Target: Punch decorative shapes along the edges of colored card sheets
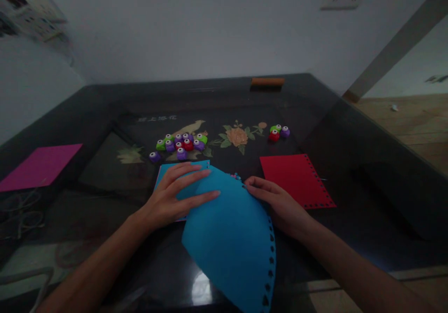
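A blue sheet (231, 238) with a row of punched holes along its right edge curves up off the dark glass table (350, 131) in front of me. My left hand (173, 196) lies flat with fingers spread on the sheet's far left part, pressing it down. My right hand (276, 203) grips the sheet's right edge near the top, fingers curled at a small punch that is mostly hidden under the paper.
A red sheet (297, 180) with punched edges lies to the right. A magenta sheet (38, 166) lies far left. Several small coloured punches (180, 144) cluster beyond the blue sheet, three more (279, 132) further right. A brown block (267, 82) sits at the back edge.
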{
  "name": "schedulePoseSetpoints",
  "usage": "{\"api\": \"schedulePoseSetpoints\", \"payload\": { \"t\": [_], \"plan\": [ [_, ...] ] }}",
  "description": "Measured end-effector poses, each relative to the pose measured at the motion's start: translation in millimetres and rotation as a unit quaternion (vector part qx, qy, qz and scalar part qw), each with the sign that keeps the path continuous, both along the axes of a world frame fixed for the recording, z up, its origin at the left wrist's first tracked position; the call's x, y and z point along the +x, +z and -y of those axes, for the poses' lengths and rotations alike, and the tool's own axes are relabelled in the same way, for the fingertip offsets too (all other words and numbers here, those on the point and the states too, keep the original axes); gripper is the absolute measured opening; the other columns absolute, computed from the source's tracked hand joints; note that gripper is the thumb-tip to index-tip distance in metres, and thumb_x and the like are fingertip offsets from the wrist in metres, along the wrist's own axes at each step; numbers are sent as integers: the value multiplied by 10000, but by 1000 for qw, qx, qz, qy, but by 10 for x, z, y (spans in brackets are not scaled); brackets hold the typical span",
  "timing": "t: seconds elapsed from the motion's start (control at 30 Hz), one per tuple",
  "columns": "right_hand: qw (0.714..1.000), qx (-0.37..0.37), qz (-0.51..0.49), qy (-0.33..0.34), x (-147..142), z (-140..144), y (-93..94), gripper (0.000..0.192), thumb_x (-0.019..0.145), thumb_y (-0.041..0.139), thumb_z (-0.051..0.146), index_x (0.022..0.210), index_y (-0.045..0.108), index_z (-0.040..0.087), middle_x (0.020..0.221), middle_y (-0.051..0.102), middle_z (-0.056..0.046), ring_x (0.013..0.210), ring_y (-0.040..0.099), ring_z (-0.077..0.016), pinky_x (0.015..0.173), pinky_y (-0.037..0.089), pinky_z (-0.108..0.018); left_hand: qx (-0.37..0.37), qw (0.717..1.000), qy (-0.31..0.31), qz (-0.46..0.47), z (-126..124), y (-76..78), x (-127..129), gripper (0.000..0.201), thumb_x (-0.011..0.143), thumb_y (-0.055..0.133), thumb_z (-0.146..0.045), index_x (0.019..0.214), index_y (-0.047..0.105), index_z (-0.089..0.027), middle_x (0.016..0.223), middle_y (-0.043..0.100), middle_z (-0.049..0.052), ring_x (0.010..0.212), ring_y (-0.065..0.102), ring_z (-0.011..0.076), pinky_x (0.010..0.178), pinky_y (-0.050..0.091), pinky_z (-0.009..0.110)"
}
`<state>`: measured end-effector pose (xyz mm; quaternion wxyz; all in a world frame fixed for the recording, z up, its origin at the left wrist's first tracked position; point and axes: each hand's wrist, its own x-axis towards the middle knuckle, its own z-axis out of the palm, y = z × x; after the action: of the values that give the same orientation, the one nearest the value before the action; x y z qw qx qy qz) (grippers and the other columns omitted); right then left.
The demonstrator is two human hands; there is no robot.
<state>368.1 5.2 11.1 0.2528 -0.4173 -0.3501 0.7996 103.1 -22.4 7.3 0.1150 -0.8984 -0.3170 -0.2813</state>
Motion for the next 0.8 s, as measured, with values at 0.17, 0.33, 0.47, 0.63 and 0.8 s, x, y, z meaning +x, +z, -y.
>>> {"api": "schedulePoseSetpoints", "payload": {
  "t": [0.17,0.33,0.47,0.63,0.8],
  "plan": [
    [999,53,-8,-6,-12,2,-36,256,745,687,347,910,568,193,872,577,-7,657,499,-91,549,392,-198,-138,982,1,126,70,67,133,255,908,468,-187,1078,643,-262,1176,627,52,1089,578,223,980,435,426],
    [996,79,-42,8,-3,0,-66,245,816,611,381,955,608,179,952,631,-50,666,584,-100,580,467,-225,-308,894,146,292,70,102,240,250,857,519,-286,651,612,-179,685,673,18,593,627,151,548,517,255],
    [995,90,-51,10,-11,17,-86,384,853,497,510,901,613,147,784,662,-81,694,654,-177,599,512,-289,-395,825,199,352,43,112,266,328,816,547,-337,532,482,-185,489,526,-41,417,483,101,385,401,198],
    [994,87,-73,6,-23,12,-105,592,827,370,671,964,598,142,809,682,-112,697,672,-203,582,520,-309,-448,777,210,388,37,101,258,308,803,556,-418,616,537,-174,582,590,-5,490,539,126,432,439,223],
    [990,138,10,-4,-47,26,-149,365,664,732,466,815,630,149,691,676,-57,628,644,-162,555,498,-261,-448,766,240,393,50,58,282,329,777,559,-425,571,499,-176,532,535,-30,456,488,103,417,409,206]
  ]
}}
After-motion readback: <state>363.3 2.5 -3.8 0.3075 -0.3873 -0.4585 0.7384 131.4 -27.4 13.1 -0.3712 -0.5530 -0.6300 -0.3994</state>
